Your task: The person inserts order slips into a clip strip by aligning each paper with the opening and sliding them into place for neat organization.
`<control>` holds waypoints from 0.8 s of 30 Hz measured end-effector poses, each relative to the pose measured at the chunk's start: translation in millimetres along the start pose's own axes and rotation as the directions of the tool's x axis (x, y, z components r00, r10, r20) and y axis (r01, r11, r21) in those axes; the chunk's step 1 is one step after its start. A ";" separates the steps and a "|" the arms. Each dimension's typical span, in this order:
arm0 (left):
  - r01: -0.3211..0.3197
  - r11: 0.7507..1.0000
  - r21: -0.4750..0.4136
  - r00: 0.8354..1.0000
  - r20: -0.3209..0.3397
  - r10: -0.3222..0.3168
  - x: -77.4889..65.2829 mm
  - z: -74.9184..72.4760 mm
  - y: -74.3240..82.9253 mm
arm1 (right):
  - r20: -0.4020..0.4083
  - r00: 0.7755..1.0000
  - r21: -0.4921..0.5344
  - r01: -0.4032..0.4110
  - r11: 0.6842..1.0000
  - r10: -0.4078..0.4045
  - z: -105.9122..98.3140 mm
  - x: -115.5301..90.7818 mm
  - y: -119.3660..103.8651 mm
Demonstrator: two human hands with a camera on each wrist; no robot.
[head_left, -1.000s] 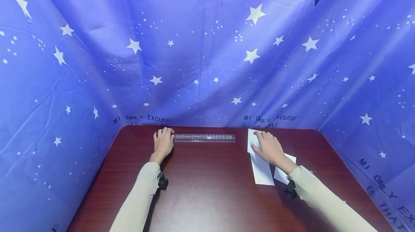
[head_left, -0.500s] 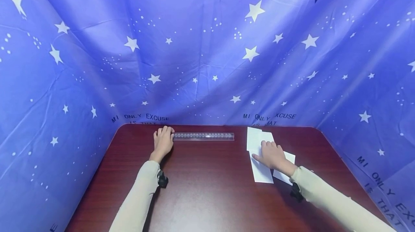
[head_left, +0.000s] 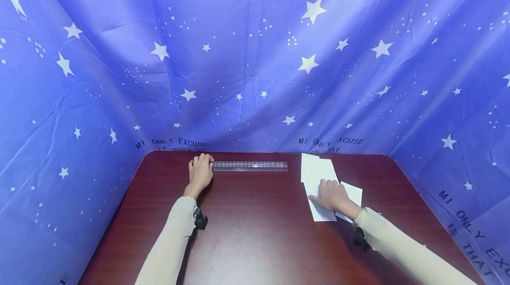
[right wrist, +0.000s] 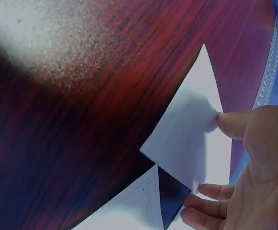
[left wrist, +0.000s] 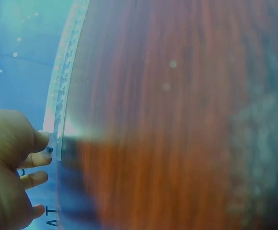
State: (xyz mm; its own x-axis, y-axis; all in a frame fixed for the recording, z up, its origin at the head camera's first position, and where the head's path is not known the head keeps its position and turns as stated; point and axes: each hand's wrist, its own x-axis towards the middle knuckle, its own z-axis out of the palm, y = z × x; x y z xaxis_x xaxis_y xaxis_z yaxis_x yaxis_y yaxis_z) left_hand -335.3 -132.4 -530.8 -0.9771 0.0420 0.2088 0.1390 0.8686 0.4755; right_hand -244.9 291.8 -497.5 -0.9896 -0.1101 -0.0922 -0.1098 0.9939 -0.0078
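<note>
At the far side of the table, my left hand (head_left: 201, 171) pinches the left end of a clear plastic ruler (head_left: 251, 166) between thumb and fingers. The left wrist view shows the thumb (left wrist: 40, 142) at the ruler's end. My right hand (head_left: 334, 196) lies over several white envelope-like papers, its fingers relaxed. Its thumb (right wrist: 232, 124) is at the edge of one white paper (right wrist: 187, 139); whether it presses down is unclear. Another paper (right wrist: 134, 203) bears printed lines and small squares. An upper paper (head_left: 316, 169) and a right-hand one (head_left: 353, 193) lie beside the hand.
The dark red wooden table (head_left: 247, 232) has rounded far corners. A blue cloth with white stars (head_left: 239, 63) hangs close behind the far edge and along both sides.
My right hand has drawn back towards me over the papers, uncovering the upper ones. The left hand stays at the ruler's end. The head view has tilted slightly.
</note>
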 end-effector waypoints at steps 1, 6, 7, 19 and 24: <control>0.002 1.000 -0.005 1.000 -0.002 -0.002 0.1 -0.3 0.6 | 0.000 1.000 -0.003 0.007 1.000 -0.007 -0.3 0.0 -0.2; 0.004 0.999 -0.033 1.000 -0.027 -0.005 -1.3 -1.7 3.6 | -0.002 1.000 0.013 -0.003 1.000 0.004 -4.3 -1.7 -1.7; -0.010 1.000 -0.026 0.999 -0.049 0.009 -1.6 -0.7 3.4 | 0.004 1.000 0.024 -0.021 1.000 0.021 -5.4 -2.5 -2.6; 0.012 1.000 -0.002 1.000 -0.001 -0.012 2.2 -4.3 5.6 | 0.085 0.977 0.041 -0.201 0.979 0.197 -8.8 -9.5 -13.9; 0.011 1.000 -0.005 1.000 0.002 -0.011 1.6 -6.1 6.8 | 0.091 0.968 0.050 -0.238 0.970 0.232 -4.9 -7.7 -14.3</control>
State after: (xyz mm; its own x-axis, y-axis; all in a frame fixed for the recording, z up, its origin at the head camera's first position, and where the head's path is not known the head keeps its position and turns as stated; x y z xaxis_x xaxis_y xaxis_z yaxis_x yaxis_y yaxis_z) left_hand -335.0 -129.4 -522.0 -0.9787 0.0337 0.2023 0.1294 0.8668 0.4816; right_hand -236.2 278.4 -491.8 -0.9753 0.1247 -0.1821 0.1332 0.9905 -0.0349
